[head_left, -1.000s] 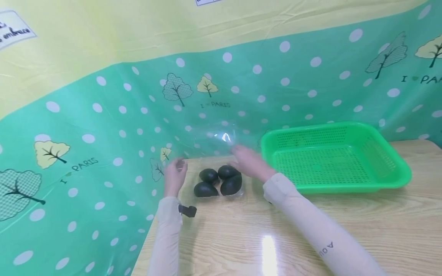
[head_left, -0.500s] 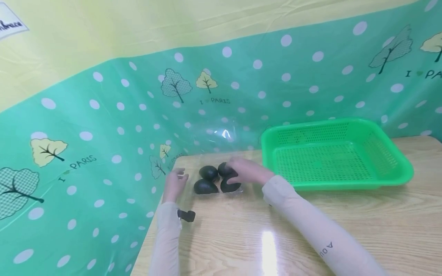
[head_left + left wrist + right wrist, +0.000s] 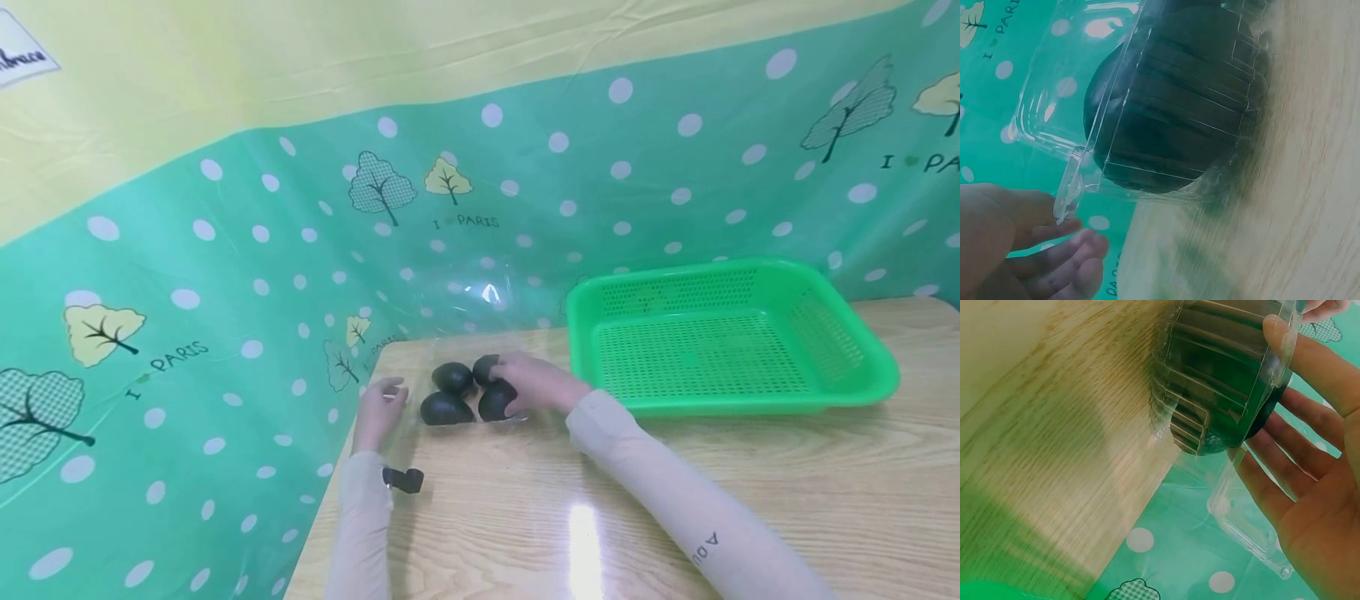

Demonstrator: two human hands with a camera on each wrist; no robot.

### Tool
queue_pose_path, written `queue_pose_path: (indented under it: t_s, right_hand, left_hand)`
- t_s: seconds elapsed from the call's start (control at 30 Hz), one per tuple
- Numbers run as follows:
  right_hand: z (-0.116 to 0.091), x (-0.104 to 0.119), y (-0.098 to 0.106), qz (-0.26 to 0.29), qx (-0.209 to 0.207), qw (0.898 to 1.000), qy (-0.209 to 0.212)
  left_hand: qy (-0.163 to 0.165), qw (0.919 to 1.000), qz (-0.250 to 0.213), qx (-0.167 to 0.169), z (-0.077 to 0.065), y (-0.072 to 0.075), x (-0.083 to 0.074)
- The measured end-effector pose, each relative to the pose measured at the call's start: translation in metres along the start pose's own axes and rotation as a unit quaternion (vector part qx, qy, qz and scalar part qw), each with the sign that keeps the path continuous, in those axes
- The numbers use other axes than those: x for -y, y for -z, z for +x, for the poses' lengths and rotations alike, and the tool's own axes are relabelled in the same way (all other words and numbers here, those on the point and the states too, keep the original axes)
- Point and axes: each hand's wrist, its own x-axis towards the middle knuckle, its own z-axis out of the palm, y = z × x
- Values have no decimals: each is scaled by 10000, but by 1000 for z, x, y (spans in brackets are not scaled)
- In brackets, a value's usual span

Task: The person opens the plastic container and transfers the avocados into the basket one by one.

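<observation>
A clear plastic clamshell box (image 3: 1041, 122) with its lid raised holds several dark avocados (image 3: 453, 377) in its base. My right hand (image 3: 536, 382) reaches in from the right and grips the front right avocado (image 3: 493, 403). In the right wrist view, the thumb lies at the box rim and the fingers pass over the avocado's far side. Beside the box's left end is my left hand (image 3: 380, 415), loosely bent and holding nothing. The left wrist view puts its fingers (image 3: 1088, 275) right by the tab on the box edge.
A green perforated plastic basket (image 3: 731, 400) stands just right of the box, at the back of the wooden table (image 3: 510, 517). A green and yellow printed sheet (image 3: 247, 250) hangs behind and to the left, close to the raised lid.
My right hand has come down from the raised lid onto the right-hand avocados and closed its fingers. The left hand has drawn slightly toward me. The view has tilted a little.
</observation>
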Motion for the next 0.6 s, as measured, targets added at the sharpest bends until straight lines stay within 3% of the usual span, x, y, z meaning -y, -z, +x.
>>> queue_pose_path:
  t_s: [0.37, 0.6]
  right_hand:
    - [4, 1, -2, -254, 48, 9996, -119]
    - [6, 5, -1, -474, 160, 9985, -209]
  left_hand:
    - [105, 9996, -254, -32, -1, -4, 7]
    - [73, 9964, -844, -2, 0, -9, 13]
